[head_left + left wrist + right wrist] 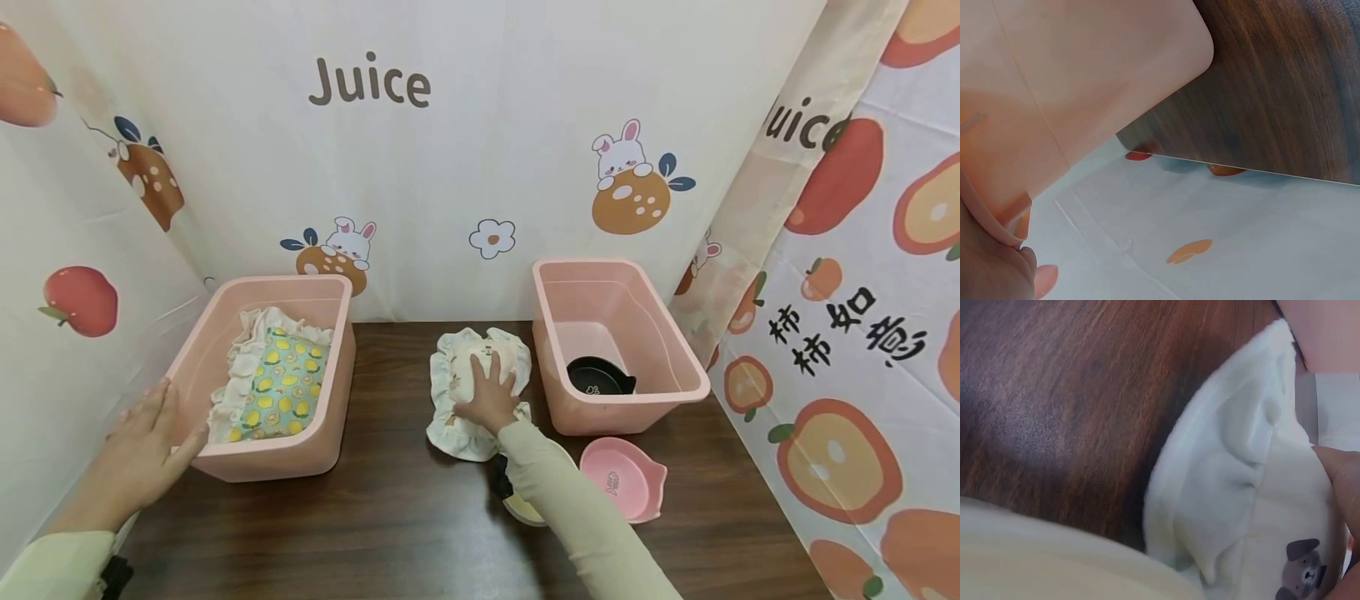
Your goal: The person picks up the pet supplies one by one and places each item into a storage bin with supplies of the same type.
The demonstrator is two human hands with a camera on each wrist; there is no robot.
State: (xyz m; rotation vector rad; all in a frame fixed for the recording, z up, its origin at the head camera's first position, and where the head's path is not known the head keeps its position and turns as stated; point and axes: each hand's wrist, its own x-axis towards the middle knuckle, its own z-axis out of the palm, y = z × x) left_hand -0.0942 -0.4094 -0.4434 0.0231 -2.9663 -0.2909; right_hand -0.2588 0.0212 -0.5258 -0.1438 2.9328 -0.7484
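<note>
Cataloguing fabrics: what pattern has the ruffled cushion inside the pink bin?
Yellow lemons on pale green; head view.

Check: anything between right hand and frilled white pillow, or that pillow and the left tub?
Right hand touches the pillow; nothing visible between them. Toward the left tub, only its right wall stands in the way.

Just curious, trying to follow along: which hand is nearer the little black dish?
The right hand: it touches the ruffled cushion, left of the pink tub holding the black dish. The left hand is farther off, touching the rim of the other pink tub.
</note>
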